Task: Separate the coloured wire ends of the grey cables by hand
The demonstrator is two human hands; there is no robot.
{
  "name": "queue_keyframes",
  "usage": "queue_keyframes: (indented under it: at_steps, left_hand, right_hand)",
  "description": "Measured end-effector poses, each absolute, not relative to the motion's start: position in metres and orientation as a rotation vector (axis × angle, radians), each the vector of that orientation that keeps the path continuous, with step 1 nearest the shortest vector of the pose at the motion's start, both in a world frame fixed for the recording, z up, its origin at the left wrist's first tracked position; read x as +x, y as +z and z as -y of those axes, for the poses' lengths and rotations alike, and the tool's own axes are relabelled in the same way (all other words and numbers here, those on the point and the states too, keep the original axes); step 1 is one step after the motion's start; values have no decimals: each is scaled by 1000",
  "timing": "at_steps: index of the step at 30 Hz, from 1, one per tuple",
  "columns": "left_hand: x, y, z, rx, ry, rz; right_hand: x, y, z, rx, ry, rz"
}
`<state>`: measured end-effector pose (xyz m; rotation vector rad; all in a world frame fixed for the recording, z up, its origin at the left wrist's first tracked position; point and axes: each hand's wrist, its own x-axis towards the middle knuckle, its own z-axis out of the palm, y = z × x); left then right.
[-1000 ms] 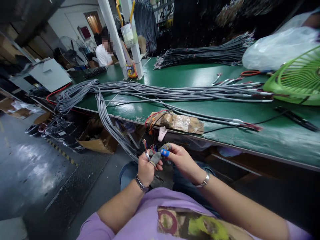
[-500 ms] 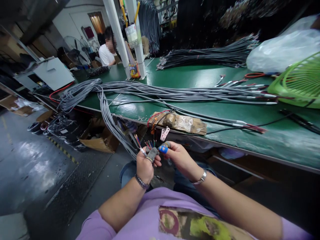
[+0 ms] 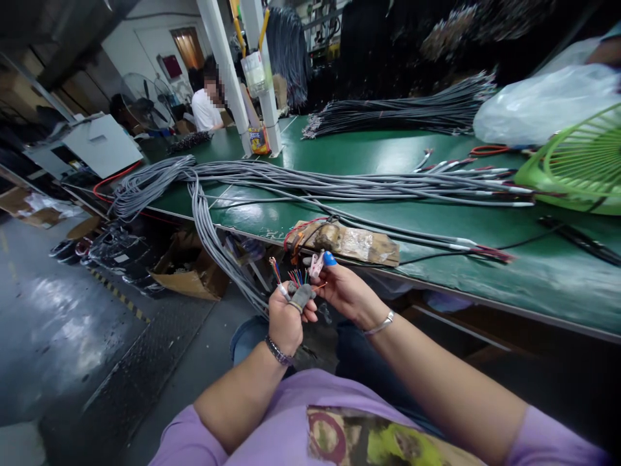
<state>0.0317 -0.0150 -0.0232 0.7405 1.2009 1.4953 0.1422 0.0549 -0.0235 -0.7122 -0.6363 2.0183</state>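
My left hand, with grey covers on the thumb and a finger, is closed around the end of a grey cable. Thin coloured wires fan upward from its fingertips, and another bunch of coloured wire ends sticks up beside them. My right hand, a blue cover on its thumb, pinches a pale pink clip in front of the bench edge. A copper-coloured strand shows between the hands. The fingers behind the clip are partly hidden.
Grey cables lie along the green bench, some drooping over its edge. A taped wooden block sits at the front. A green fan, plastic bag and black cable bundle stand behind. A person sits far left.
My right hand has moved from the wires at my left hand up to the pink clip and closed on it. The left hand has shifted slightly right, still holding the cable.
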Motion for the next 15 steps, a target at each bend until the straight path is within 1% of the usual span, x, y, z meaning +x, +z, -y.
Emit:
queue_keyframes:
  at_steps: [8,15]
  left_hand:
    - [36,-24,9,757,1460,-1236]
    - [35,-25,11,736,1459,-1267]
  right_hand:
    - [134,-29,-57,-697,1912,613]
    - [136,-29,-51,-704,1948,550]
